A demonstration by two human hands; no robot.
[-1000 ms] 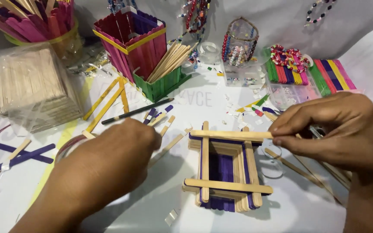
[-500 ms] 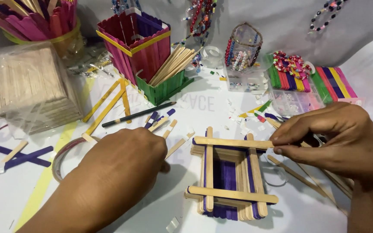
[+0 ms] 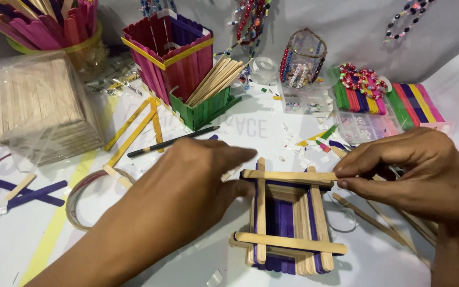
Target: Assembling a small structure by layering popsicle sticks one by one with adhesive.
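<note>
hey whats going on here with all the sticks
A person is working on a small box frame of craft sticks, plain wood with purple ones inside, on a white table. The right hand pinches the right end of the top crossways stick in a fingertip grip, while the left hand touches its left end. Around them lie a wrapped stack of plain sticks, a red and purple stick box, a tape roll and beads.

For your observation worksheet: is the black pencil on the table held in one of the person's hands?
No. The black pencil lies loose on the table beyond the left hand, while the right hand pinches a plain wooden stick.
</note>
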